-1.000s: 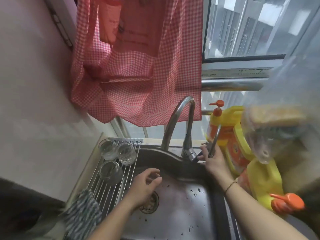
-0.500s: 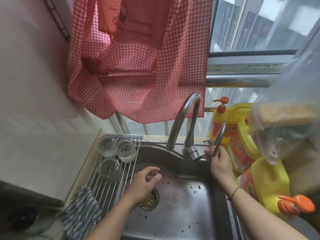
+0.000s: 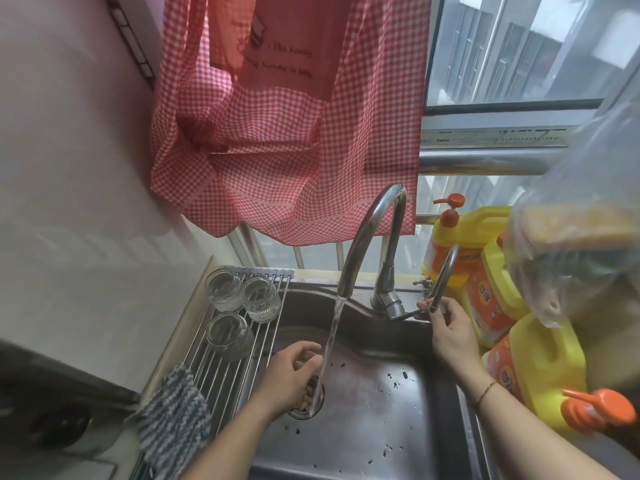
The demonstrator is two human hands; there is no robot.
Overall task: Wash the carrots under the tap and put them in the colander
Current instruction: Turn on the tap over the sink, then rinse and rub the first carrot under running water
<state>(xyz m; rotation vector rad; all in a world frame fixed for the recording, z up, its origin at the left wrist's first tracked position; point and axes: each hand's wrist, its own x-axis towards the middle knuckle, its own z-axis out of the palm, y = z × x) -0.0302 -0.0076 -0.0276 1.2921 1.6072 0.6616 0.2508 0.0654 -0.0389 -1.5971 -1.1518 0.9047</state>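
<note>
Right hand [image 3: 450, 336] pinches the tap lever [image 3: 407, 315] at the tap [image 3: 372, 237] base; left hand [image 3: 289, 377], loosely curled and holding nothing, waits beside the stream [image 3: 330, 344] over the drain [image 3: 306, 400]. Best to settle a moderate flow before fetching anything, so the sink [image 3: 381, 427] doesn't splash. No carrots or colander are in view, so neither hand is near them.

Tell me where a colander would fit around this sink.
Free: the sink floor right of the drain, between the water stream and the right wall. Crowded: the rack holds three glasses and a cloth; yellow bottles fill the right rim.
</note>
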